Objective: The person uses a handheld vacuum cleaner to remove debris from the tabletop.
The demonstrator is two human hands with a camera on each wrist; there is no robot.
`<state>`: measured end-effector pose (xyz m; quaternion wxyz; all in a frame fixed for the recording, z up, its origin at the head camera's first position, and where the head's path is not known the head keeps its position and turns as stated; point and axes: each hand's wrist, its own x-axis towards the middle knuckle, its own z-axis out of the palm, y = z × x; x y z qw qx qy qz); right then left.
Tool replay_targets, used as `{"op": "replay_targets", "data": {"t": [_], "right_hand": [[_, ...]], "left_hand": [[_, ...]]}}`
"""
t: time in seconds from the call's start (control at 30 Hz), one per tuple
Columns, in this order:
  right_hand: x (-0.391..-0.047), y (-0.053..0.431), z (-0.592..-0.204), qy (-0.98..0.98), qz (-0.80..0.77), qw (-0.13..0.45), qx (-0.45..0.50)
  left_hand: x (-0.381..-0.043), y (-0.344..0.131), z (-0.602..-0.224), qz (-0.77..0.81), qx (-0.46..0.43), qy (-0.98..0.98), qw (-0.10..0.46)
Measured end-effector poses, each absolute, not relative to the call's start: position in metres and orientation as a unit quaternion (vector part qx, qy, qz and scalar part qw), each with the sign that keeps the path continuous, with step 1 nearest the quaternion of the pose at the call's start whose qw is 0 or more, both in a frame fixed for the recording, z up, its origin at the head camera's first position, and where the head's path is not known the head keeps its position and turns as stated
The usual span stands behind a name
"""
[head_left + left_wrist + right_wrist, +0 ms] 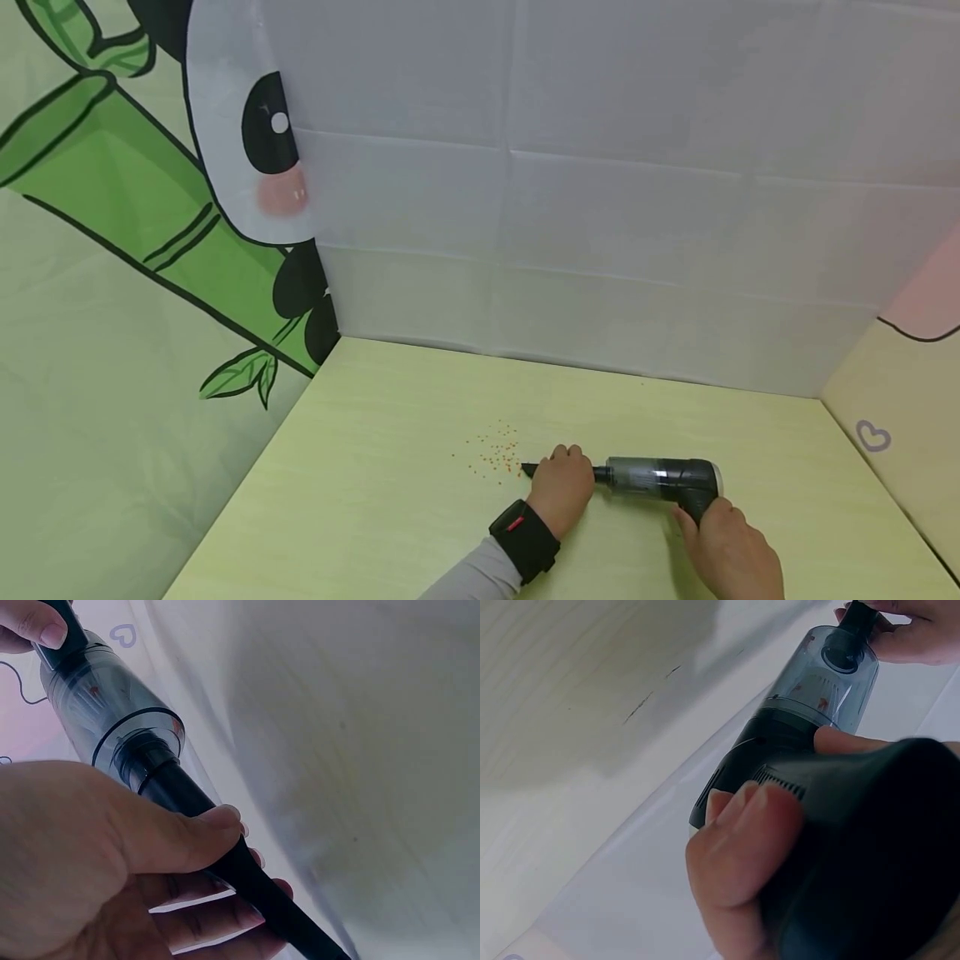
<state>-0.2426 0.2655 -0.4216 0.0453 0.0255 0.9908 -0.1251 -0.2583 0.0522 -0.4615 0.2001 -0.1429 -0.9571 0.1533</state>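
A black handheld vacuum cleaner (660, 478) with a clear dust cup (112, 697) lies across the view, its nozzle pointing left. My right hand (733, 546) grips its handle (855, 840), fingers wrapped round it. The narrow black nozzle (251, 881) is held by my left hand (562, 483), thumb on one side and fingers on the other. Small orange crumbs (498, 457) are scattered on the table just left of the nozzle tip (528, 469). Inside the cup, a few reddish bits (823, 703) show through the clear wall.
The pale yellow table (360, 500) meets a grey-white cloth wall (600, 208) at the back. On the left hangs a cloth with a panda and green bamboo print (157, 192). A black band (525, 540) circles my left wrist.
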Motion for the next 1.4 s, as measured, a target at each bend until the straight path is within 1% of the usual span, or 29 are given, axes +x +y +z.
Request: {"op": "replay_targets", "data": {"t": [0.23,0.57,0.83,1.13,1.4], "right_hand": [[-0.242,0.265,-0.423,0.991,-0.119,0.049,0.033],[-0.237,0.261,-0.424,0.991,-0.119,0.043,0.035],[-0.231,0.258,-0.425,0.993,-0.11,0.028,0.022],[-0.227,0.256,-0.42,0.994,-0.099,0.037,0.027],[-0.225,0.26,-0.415,0.994,-0.104,0.003,0.031]], "left_hand": [[-0.256,0.052,-0.459,0.159,-0.136,-0.96,0.184],[-0.25,0.049,-0.459,0.162,-0.135,-0.957,0.198],[-0.245,0.047,-0.457,0.157,-0.136,-0.962,0.179],[-0.241,0.047,-0.453,0.155,-0.138,-0.963,0.169],[-0.25,0.056,-0.455,0.134,-0.146,-0.963,0.182]]}}
